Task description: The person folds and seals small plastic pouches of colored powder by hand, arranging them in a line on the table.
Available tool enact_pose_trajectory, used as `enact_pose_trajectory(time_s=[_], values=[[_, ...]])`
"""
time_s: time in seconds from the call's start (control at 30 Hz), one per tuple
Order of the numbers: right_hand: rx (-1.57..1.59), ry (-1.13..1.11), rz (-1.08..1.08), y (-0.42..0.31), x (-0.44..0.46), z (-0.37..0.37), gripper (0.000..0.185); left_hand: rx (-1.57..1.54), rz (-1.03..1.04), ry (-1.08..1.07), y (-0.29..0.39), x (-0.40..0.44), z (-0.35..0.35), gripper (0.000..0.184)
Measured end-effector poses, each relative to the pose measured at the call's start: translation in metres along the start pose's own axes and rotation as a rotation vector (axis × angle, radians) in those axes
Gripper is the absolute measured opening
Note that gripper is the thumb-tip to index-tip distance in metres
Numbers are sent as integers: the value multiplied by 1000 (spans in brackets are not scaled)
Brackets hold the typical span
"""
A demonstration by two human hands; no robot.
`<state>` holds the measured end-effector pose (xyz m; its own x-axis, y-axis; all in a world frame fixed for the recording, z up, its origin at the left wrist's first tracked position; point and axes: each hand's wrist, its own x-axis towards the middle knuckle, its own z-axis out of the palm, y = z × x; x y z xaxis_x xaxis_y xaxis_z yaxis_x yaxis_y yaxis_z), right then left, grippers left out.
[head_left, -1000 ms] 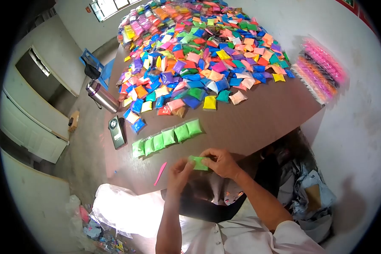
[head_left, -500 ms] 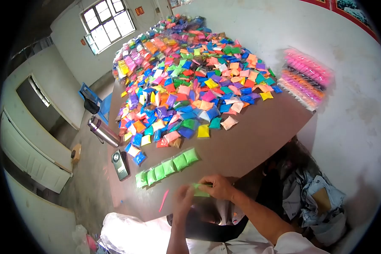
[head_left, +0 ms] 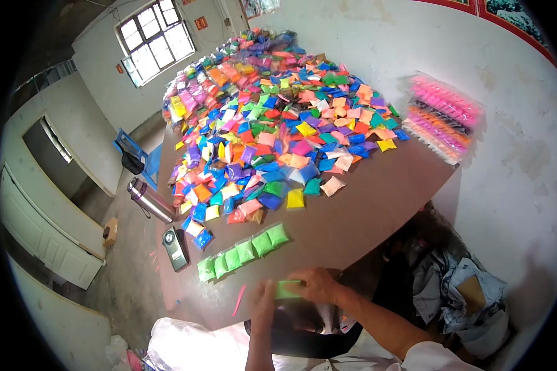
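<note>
Between my two hands, close to the table's near edge, is a light green packet (head_left: 288, 289). My left hand (head_left: 263, 302) is closed at its left end, and my right hand (head_left: 317, 285) grips its right end from above. Motion blurs the fingertips a little. Beyond the hands lies a row of joined light green packets (head_left: 244, 251), slanting up to the right. A thin pink stick (head_left: 239, 300) rests on the table left of my left hand.
Small colourful packets (head_left: 278, 136) form a large heap across the brown table (head_left: 377, 204). A phone-like device (head_left: 176, 249) and a metal flask (head_left: 150, 200) stand along the left edge. Stacked pink and orange packs (head_left: 442, 117) lean by the wall. Crumpled bags (head_left: 467, 290) lie below right.
My left hand has moved slightly left and down, and my right hand slightly down, with the green packet still between them. The whole view has shifted a little.
</note>
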<state>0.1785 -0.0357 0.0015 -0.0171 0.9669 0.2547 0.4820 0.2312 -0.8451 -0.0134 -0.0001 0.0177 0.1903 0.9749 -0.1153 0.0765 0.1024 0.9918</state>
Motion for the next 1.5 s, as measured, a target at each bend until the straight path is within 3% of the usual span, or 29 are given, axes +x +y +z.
enact_pose_trajectory(time_s=[0.2,0.37,0.5,0.57,0.8,0.87,0.93,1.13,1.23,1.3,1.5], values=[[200,47,136,-2,0,-4,33,215,72,-132,-15,3,0,24],[120,126,84,-8,0,-1,32,-3,-48,-144,17,-6,7,24],[46,98,70,-6,-6,3,31,-30,-131,-71,13,-7,3,23],[54,193,-24,1,-3,4,29,35,-132,-112,7,-3,-2,30],[317,166,130,4,-4,-1,24,114,-115,-175,-4,5,-5,34],[301,162,110,0,-3,-2,25,82,-132,-172,1,3,-1,35],[279,166,95,-1,-3,-2,27,-159,-122,-158,16,-3,6,26],[243,154,63,-8,-2,-4,25,-178,-92,-119,20,-5,4,24],[317,107,110,1,-6,-5,24,-20,-61,-96,17,-3,6,23],[376,26,197,1,-6,-9,24,-76,-116,-118,19,-3,6,21],[130,-4,103,2,-6,-8,22,-9,-85,-132,-10,5,-1,20]])
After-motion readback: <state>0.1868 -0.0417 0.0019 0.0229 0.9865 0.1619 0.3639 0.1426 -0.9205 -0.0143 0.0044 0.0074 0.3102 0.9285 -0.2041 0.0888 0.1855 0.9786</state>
